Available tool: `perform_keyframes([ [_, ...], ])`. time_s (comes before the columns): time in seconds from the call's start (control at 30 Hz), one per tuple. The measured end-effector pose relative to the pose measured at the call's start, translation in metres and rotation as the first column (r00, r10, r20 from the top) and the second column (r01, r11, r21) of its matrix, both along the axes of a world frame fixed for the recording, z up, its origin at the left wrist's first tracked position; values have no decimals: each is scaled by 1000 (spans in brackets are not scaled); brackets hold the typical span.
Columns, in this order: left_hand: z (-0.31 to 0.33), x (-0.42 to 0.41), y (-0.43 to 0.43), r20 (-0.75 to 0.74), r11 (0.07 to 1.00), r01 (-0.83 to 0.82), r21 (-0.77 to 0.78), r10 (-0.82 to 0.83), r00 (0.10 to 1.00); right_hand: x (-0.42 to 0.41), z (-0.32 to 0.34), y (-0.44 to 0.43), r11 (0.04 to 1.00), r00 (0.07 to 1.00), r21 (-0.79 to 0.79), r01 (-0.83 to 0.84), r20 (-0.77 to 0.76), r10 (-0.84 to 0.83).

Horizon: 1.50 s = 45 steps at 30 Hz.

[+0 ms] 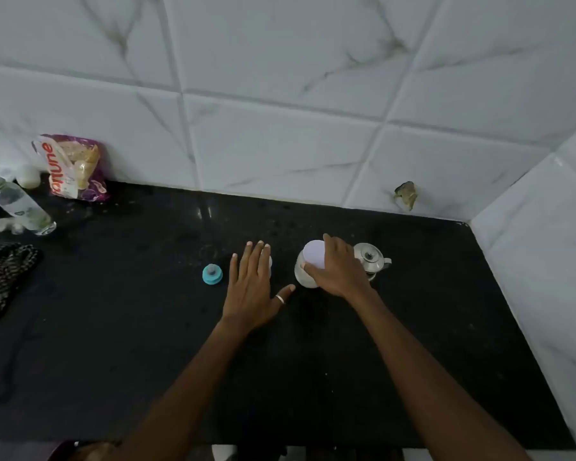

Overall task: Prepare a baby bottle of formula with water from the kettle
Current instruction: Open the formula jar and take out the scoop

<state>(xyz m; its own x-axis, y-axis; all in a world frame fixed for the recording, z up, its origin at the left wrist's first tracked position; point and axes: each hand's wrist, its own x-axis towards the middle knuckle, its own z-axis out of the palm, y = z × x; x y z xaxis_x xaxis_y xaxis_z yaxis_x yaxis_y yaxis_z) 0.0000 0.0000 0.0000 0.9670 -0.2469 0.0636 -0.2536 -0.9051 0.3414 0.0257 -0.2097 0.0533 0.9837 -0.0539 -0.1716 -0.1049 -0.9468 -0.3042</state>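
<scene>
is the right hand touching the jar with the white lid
Touching. The head view shows the right hand wrapped over the jar, with the thumb against its near side and the fingers curled across the white lid.

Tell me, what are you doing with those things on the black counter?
A person is getting baby formula ready on the black stone counter. Their right hand grips the white-lidded round tub, next to the small shiny steel kettle. Their left hand is flat, fingers straight, over a small white thing that is mostly hidden. The teal round bottle cap sits alone to the left. Nothing is being poured.
</scene>
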Motion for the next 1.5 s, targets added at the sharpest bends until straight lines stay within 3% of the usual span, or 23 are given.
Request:
perform_keyframes([
  [0.17, 0, 0, -1, -9, 1000, 17, 21, -17, 1000, 15, 3, 0, 998, 986, -26, -64, -153, 59],
  [0.43, 11, 2, -23, -24, 995, 74, -65, -76, 997, 21, 5, -1, 998, 992, -34, -47, -121, 42],
  [0.6, 32, 10, -38, -34, 967, 58, -246, -69, 997, 26, 49, -10, 999, 999, 48, -3, -32, 4],
  [0.77, 75, 9, -52, 38, 878, 2, -478, 19, 999, 33, 128, -21, 981, 998, 193, -9, 60, -3],
  [0.93, 123, 3, -70, 23, 625, -15, -780, 53, 998, 33, 195, -24, 960, 981, 254, -121, 180, 76],
  [1.07, 138, -1, -84, -1, 493, -52, -869, 102, 995, 33, 210, -22, 940, 970, 278, -197, 196, 145],
  [1.3, 152, -5, -87, 98, 502, -25, -865, 216, 972, 32, 220, -12, 928, 961, 278, -246, 192, 198],
  [1.5, 164, 0, -87, 52, 499, -81, -863, 247, 968, 32, 243, 2, 981, 962, 57, -188, 212, 172],
])
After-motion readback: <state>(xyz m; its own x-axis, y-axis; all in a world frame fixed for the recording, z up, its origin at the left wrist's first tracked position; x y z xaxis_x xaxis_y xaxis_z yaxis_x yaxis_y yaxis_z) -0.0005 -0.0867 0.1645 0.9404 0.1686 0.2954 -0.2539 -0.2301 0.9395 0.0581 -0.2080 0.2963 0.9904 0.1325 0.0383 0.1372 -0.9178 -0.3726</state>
